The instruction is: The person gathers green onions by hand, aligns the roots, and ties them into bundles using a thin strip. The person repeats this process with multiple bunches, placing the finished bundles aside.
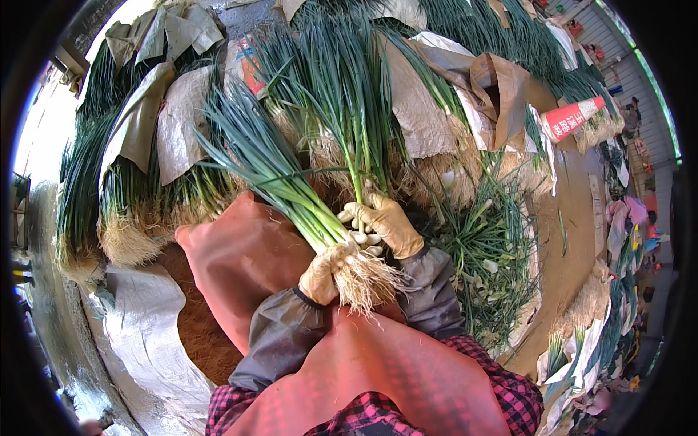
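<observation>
A bunch of green onions (297, 199) lies slantwise over my lap, leaves toward the upper left and pale roots (366, 279) toward me. Around its white stem ends, my gloved left hand (323, 275) is closed. To the right of those ends, my gloved right hand (390, 223) has its fingers curled around the lower stem of another green onion (357, 182), whose leaves point away from me. Both gloves are yellowish, with dark sleeves behind them. A red apron (376, 370) covers my lap. Upright green onions (332, 82) with stringy roots stand just beyond my hands.
Loose green leaves and trimmings (485, 261) are heaped at my right. Covered onion bundles (128, 218) stand at the left, near a white sheet (144, 321). A red and white cone (572, 119) lies tilted at the upper right. A person in pink (632, 210) is far right.
</observation>
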Tool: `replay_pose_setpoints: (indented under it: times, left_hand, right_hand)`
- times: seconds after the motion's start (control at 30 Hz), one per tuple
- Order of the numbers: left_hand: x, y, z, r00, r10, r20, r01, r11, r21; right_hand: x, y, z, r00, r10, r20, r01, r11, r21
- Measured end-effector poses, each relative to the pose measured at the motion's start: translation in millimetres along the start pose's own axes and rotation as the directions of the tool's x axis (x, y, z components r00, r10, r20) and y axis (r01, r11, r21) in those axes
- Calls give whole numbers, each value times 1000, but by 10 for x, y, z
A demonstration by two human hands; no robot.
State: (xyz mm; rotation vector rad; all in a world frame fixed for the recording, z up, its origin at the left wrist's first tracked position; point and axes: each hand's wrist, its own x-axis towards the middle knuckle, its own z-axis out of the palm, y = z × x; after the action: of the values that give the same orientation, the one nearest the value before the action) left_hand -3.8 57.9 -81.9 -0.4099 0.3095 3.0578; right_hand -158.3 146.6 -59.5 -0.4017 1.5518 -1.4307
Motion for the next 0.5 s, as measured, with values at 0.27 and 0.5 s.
replay_pose_setpoints:
  times: [0.27,0.5]
  left_hand:
    - [30,-131,-193,997,79,-12,-78,993,89]
    - [31,59,124,1000,28,-3,-29,990,-138]
  right_hand:
    - [238,221,-41,902,-319,-290,109,820,-562]
    - [-743,411,-452,783,-282,-554,202,958,-202]
